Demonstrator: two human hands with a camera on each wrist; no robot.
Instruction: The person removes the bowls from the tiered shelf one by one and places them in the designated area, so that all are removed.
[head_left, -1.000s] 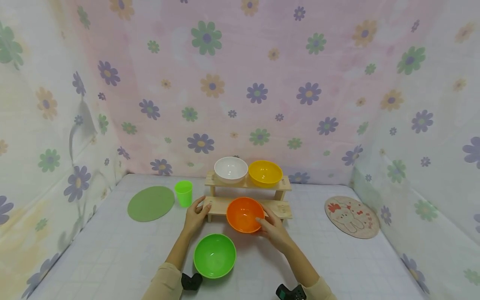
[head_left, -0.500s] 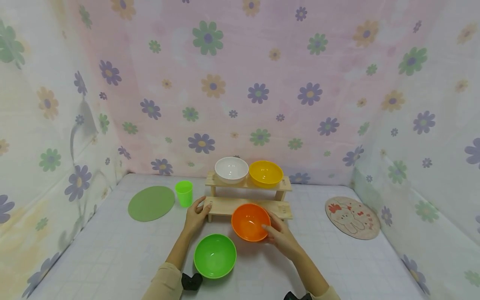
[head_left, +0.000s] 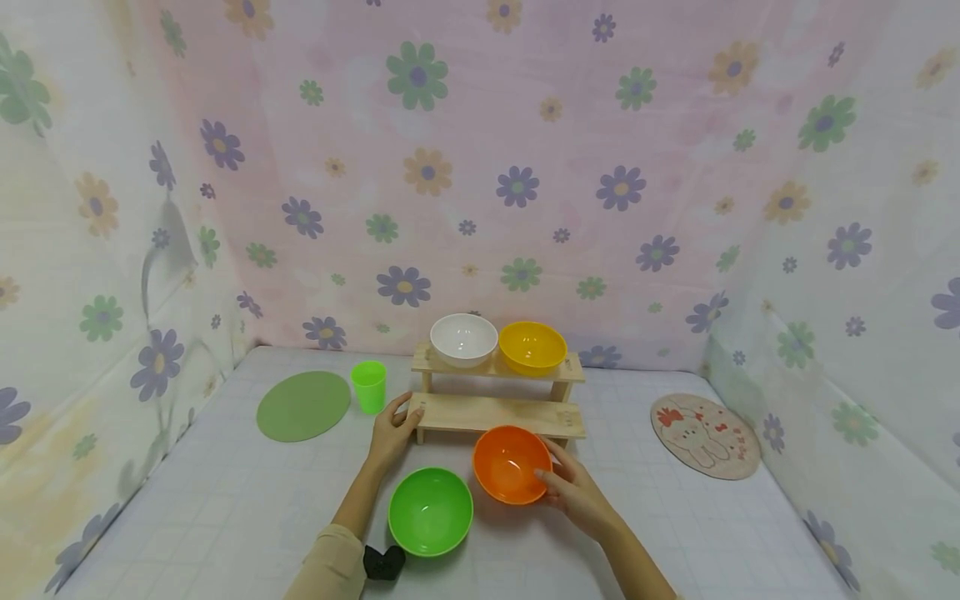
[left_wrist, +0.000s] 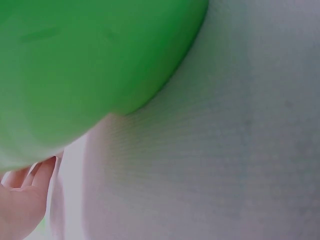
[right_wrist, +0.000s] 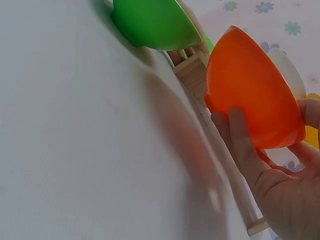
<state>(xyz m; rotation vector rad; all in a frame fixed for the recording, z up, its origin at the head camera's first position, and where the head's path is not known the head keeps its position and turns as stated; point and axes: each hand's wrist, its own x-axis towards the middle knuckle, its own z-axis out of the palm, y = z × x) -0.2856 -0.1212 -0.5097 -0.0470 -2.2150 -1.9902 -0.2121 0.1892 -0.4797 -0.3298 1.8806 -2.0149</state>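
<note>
My right hand [head_left: 581,492] grips an orange bowl [head_left: 513,467] by its right side, thumb over the rim and fingers against the outside. In the right wrist view the orange bowl [right_wrist: 252,90] is clear of the table, its shadow falling on the cloth below. My left hand [head_left: 393,429] holds the left end of a two-step wooden shelf [head_left: 480,412]. On the table nearer the body, between the forearms, stands a green bowl [head_left: 431,512]. From the left wrist, that green bowl [left_wrist: 90,65] hides part of the left hand [left_wrist: 25,200].
A white bowl [head_left: 463,340] and a yellow bowl [head_left: 532,348] stand on the shelf's upper step. Left of the shelf are a green cup [head_left: 369,387] and a round green mat [head_left: 303,407]. A mat with a cartoon print [head_left: 705,437] lies far right.
The orange bowl has moved from over the lower step toward the body and slightly right, in my right hand. My left hand has stayed at the shelf's end.
</note>
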